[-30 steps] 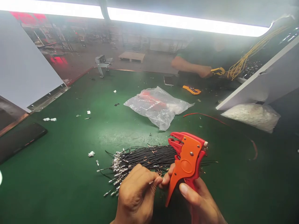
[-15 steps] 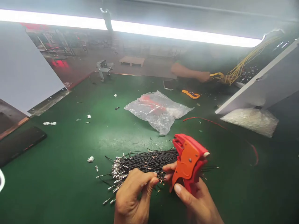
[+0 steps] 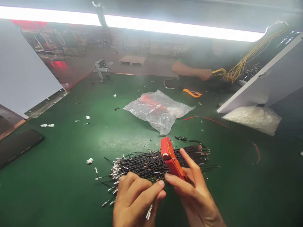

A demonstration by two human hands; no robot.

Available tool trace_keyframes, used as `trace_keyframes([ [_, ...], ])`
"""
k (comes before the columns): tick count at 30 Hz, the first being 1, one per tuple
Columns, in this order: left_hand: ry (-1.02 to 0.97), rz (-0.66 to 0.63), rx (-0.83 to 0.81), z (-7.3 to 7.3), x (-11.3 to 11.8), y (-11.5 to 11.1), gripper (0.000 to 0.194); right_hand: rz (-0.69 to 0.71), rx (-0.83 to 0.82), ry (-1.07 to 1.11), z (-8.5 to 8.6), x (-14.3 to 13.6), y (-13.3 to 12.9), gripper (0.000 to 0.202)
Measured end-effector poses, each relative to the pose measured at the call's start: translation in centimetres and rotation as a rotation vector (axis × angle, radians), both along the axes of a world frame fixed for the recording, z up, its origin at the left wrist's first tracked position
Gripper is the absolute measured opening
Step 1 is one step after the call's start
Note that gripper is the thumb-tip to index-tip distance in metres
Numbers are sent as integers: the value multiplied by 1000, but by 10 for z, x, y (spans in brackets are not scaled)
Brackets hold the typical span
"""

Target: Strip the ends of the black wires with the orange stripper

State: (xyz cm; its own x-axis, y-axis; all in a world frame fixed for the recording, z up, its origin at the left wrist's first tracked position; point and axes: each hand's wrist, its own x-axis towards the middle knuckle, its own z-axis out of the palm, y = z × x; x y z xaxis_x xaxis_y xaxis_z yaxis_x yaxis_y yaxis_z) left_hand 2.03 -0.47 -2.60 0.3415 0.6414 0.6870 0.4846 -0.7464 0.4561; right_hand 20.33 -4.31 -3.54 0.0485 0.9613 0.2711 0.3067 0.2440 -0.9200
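Observation:
My left hand point(image 3: 136, 198) is closed in a pinch at the near side of the wire bundle. A silver crimp terminal point(image 3: 149, 212) sticks out below its fingers; the wire it belongs to is mostly hidden in the grip. My right hand point(image 3: 197, 197) holds red and orange wire strippers point(image 3: 172, 159), turned nearly edge-on with the head upward. Its index finger is lifted off the tool, and the thumb tip is close to the left fingertips. Behind both hands lies a thick bundle of short black wires point(image 3: 146, 164), with silver terminals at the left and coppery ends at the right.
A clear plastic bag point(image 3: 158, 108) with something red inside lies mid-table. Beyond it are an orange hand tool point(image 3: 192, 93) and a co-worker's arm point(image 3: 191, 71). A filled bag point(image 3: 253, 119) rests by the right panel, and a dark flat object point(image 3: 21, 146) lies at left.
The strippers have swung from broadside to edge-on and shifted left. My right index finger has lifted. A terminal now shows below my left fingers. The view has shifted slightly.

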Motion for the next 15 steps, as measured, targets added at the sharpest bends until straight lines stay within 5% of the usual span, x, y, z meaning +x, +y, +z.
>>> trace_keyframes([
  [11, 106, -1, 206, 13, 5, -3, 11, -2, 98, -148, -6, 1, 4, 23],
  [15, 15, 204, 305, -1, 19, -10, 17, 7, 106, -173, -6, 0, 4, 25],
])
